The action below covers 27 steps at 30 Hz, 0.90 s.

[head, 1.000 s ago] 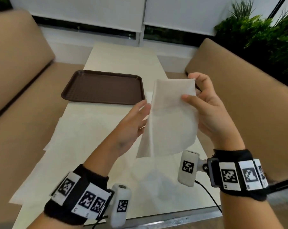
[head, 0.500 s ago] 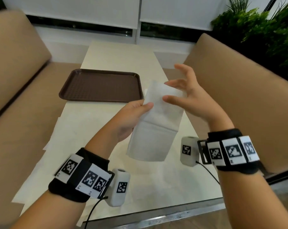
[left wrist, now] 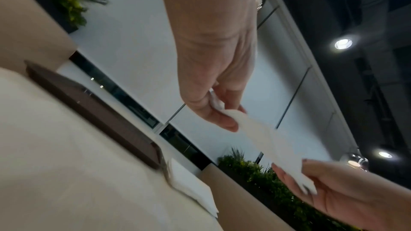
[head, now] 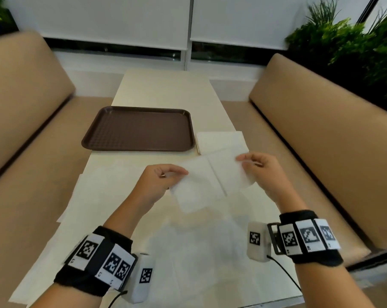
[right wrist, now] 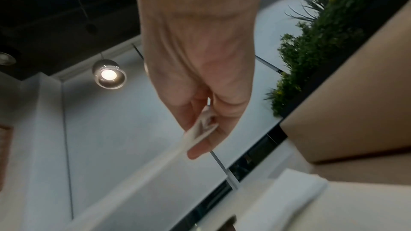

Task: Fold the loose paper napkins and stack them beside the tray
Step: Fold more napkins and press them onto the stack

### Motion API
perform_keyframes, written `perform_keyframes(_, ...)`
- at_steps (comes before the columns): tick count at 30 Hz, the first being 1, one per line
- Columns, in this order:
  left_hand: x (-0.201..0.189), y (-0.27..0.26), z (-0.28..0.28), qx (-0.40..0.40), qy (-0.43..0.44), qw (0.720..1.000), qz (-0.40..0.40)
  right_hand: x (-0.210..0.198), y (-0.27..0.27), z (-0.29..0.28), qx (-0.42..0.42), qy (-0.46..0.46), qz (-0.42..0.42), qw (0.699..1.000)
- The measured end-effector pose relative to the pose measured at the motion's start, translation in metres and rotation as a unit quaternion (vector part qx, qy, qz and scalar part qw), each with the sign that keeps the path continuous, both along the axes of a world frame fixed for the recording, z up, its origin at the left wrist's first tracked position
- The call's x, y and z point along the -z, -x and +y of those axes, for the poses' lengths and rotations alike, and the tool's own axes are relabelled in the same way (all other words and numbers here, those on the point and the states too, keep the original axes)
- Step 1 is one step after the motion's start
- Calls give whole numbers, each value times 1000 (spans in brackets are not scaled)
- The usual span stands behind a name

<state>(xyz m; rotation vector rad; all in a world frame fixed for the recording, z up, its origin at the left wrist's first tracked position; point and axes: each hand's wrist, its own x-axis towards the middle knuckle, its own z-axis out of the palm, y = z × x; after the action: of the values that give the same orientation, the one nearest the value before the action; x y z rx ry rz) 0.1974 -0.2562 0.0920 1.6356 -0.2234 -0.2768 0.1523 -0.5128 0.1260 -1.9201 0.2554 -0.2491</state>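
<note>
Napkin (head: pixel 210 181) hangs in the air above the table (head: pixel 166 90), stretched between both hands, long axis running left to right, tilted so its right end sits farther from the body. Left hand (head: pixel 159 185) pinches the left short edge between thumb and fingers; right hand (head: pixel 262 172) pinches the right short edge the same way. In the right wrist view the pinched edge shows doubled layers. A crease runs across the middle of the sheet, so my guess is one more fold, edge to edge, is coming.

Key relation: stack of folded napkins (head: pixel 221 142) lies just beyond the held sheet, ahead of the right hand, its left edge just beside the right rim of the tray (head: pixel 188 130). Right hand is the nearer one, so the drop likely goes forward from there.

Materials: napkin is thin white paper, soft, limp, sagging at the near corners. Tray is brown rigid plastic, rectangular, rounded corners, gridded floor. Table is pale and smooth. More loose napkins (head: pixel 99 196) lie flat near the body, overlapping, still unfolded.
</note>
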Motion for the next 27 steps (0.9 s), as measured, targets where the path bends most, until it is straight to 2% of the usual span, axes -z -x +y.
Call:
perform_keyframes(3, 15, -26, -14, -40, 13, 998, 46, 31, -11, -10, 5, -5, 52, 999)
perform_keyframes(7, 20, -75, -44, -4, 19, 996, 82, 46, -55, -31, 31, 3, 59, 998)
perform_keyframes(11, 20, -131, -84, -52, -29, 998, 21, 45, -121, -58, 98, 64, 29, 993)
perform_keyframes(14, 31, -173, -113, -80, -59, 995, 8, 47, -166, -75, 83, 123, 77, 986)
perform_keyframes(17, 49, -206, -136, -49, -94, 994, 33, 54, -196, -88, 82, 198, 115, 970)
perform_keyframes(19, 59, -221, -148, -21, -142, 990, 14, 61, -210, -94, 77, 251, 131, 956)
perform_keyframes(21, 69, -230, -160, 5, -219, 976, -7, 70, -220, -98, 66, 287, 151, 944)
perform_keyframes(24, 77, -227, -169, 38, -398, 917, -21, 85, -228, -100, 40, 345, 217, 912)
perform_keyframes(26, 81, -222, -171, 68, -456, 886, -39, 95, -229, -100, 10, 391, 288, 874)
perform_keyframes(27, 82, -219, -171, 76, -467, 879, -46, 98, -228, -100, -1, 392, 309, 867)
